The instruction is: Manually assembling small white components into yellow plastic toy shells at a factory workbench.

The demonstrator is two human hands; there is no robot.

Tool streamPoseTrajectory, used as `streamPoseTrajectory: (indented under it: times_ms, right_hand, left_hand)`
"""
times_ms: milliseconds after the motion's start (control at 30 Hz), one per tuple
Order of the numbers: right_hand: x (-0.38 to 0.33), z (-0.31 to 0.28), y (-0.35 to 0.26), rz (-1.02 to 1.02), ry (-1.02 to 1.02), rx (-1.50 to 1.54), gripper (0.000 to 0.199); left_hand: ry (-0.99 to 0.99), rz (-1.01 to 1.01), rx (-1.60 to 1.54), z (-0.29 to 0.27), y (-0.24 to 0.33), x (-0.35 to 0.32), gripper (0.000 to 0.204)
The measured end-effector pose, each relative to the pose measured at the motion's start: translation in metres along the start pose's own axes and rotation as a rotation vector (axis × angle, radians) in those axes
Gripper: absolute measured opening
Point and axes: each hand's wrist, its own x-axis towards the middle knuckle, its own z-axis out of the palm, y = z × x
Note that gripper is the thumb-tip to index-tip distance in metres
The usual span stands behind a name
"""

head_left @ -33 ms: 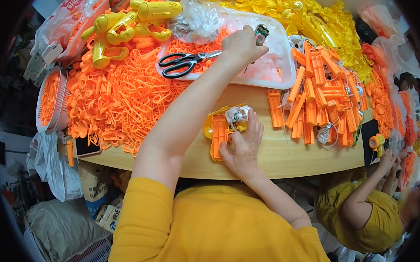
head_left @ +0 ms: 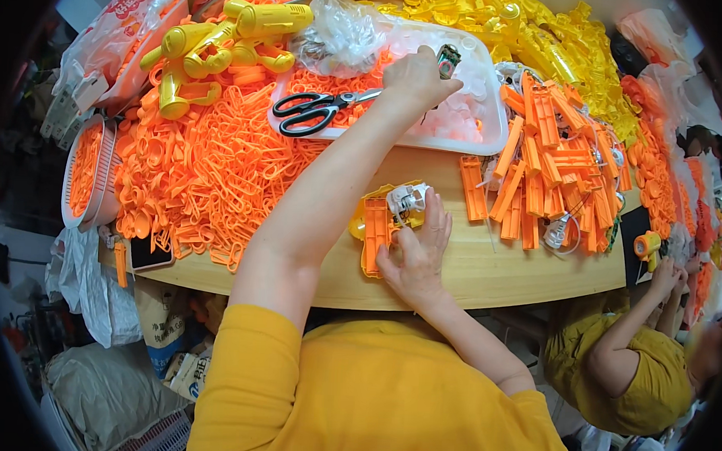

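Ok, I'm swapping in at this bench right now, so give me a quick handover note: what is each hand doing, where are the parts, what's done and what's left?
Left hand: stretched out over the white tray, pinching a small dark part.
Right hand: pressing down a half-built yellow and orange housing with a white insert, lying on the wooden table.
Parts: black-handled scissors in the tray, orange strips piled to the right, orange loops to the left.
Done: the insert sits in the housing.
Left: the housing is open; the small part is not yet in it.
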Motion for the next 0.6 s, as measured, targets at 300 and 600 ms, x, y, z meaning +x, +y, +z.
streamPoseTrajectory:
  times_ms: [300, 600]
  right_hand:
    - [0.011, 0.002, 0.003, 0.002, -0.028, -0.059, 0.025]
    - [0.027, 0.018, -0.01, -0.027, 0.152, -0.094, 0.026]
  left_hand:
    - [0.135, 0.301, 0.238, -0.057, -0.073, -0.061, 0.029]
    - [-0.139, 0.027, 0.291, -0.098, -0.127, -0.086, 0.03]
